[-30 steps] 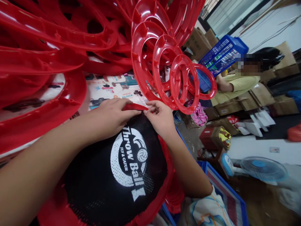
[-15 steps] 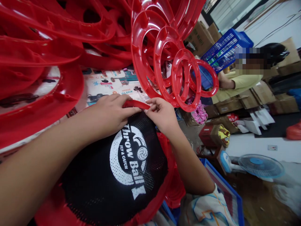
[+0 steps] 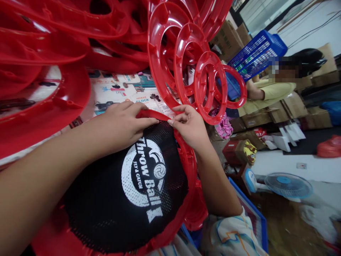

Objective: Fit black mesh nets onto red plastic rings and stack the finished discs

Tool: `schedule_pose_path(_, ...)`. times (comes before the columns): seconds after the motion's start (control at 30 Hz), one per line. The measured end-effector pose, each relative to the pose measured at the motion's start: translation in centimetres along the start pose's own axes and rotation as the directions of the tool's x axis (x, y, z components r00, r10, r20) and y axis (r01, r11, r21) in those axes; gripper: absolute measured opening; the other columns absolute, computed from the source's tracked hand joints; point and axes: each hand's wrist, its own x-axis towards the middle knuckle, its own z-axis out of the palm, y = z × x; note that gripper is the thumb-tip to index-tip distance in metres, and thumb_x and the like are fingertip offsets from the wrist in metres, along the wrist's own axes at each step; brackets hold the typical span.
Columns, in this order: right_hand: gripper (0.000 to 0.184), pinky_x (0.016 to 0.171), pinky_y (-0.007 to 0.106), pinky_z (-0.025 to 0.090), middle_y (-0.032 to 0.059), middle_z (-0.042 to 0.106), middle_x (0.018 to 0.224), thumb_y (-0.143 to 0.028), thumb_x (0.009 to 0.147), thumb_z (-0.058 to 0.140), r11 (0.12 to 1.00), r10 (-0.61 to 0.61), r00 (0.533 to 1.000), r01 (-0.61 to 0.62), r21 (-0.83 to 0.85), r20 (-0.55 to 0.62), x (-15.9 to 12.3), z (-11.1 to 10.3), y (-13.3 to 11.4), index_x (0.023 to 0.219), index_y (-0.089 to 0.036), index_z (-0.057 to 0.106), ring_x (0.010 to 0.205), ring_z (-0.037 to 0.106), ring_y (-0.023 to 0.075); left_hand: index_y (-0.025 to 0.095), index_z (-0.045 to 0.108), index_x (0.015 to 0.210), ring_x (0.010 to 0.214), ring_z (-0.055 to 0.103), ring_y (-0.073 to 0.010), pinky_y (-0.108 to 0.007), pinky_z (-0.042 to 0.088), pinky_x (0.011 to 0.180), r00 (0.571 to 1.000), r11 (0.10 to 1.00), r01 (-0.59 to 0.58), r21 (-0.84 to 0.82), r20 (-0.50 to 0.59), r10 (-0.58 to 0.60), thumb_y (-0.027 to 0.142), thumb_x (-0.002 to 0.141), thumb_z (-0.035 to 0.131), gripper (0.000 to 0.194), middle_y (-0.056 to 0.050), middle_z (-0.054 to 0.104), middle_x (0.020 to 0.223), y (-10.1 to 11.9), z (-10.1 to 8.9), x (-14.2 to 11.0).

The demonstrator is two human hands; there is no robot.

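Note:
A black mesh cloth (image 3: 106, 209) printed "Throw Ball Fly & Catch" in white lies over a red plastic ring (image 3: 166, 236) near my body. My left hand (image 3: 125, 122) grips the far rim, its thumb along the mesh edge and its fingers over the red plastic. Just to its right, my right hand (image 3: 190, 124) pinches the mesh edge against the same rim between thumb and fingers. The cloth covers the ring's opening, and its jagged lower edge lies inside the near rim. My fingers hide part of the far rim.
Stacked red rings (image 3: 183, 64) stand beyond my hands, with larger red rings (image 3: 66, 92) piled at left. On the right are a blue basket (image 3: 250, 55), a person in a yellow top (image 3: 274, 90), cardboard boxes (image 3: 257, 117) and a fan (image 3: 289, 185).
My right thumb and fingers have shifted slightly right along the rim, with the fingers a little more spread. The mesh now lies closer to the far rim. The view has shifted slightly.

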Motion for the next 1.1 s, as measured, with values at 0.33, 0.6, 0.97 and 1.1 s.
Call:
schedule_pose_path(0.33,0.034,0.071,0.026,0.047,-0.0048,0.059,0.079,-0.013,0.083,0.057,0.987,-0.127,0.992,0.126,-0.095,0.002,-0.5,0.7,0.0,0.114,-0.023,0.048,0.073,0.061,0.0118,0.03,0.057,0.131,0.116,0.047,-0.0329,-0.055,0.042,0.098,1.0,1.0,0.014,-0.027,-0.025,-0.014,0.022,0.09,0.038,0.045,-0.009,0.048,0.134,0.0,0.1,-0.2)
schedule_pose_path(0.6,0.039,0.071,0.027,0.046,-0.0038,0.06,0.081,-0.014,0.084,0.053,0.966,-0.147,0.989,0.146,-0.213,0.012,-0.1,0.7,0.5,0.121,-0.023,0.045,0.076,0.062,0.0133,0.032,0.057,0.13,0.117,0.046,-0.0335,-0.057,0.04,0.099,1.0,0.998,0.014,-0.058,-0.025,-0.015,0.021,0.091,0.036,0.046,-0.008,0.048,0.134,0.0,0.2,-0.3)
schedule_pose_path(0.97,0.032,0.071,0.03,0.045,-0.0046,0.057,0.076,-0.011,0.08,0.056,0.957,-0.172,0.985,0.164,-0.238,-0.015,0.0,0.6,0.8,0.108,-0.023,0.046,0.072,0.06,0.0148,0.032,0.055,0.134,0.111,0.05,-0.0346,-0.053,0.041,0.094,1.0,0.999,0.016,0.028,-0.018,-0.015,0.026,0.089,0.04,0.048,-0.011,0.051,0.129,0.1,0.3,-0.1)
schedule_pose_path(1.1,0.031,0.069,0.028,0.044,-0.0067,0.053,0.072,-0.011,0.079,0.057,0.98,-0.139,0.99,0.138,-0.14,0.004,-0.1,0.3,1.0,0.104,-0.024,0.044,0.066,0.057,0.0121,0.032,0.057,0.132,0.112,0.049,-0.0353,-0.055,0.038,0.095,0.999,1.0,0.023,-0.016,-0.023,-0.024,0.026,0.088,0.039,0.048,-0.011,0.051,0.128,0.2,0.3,-0.1)
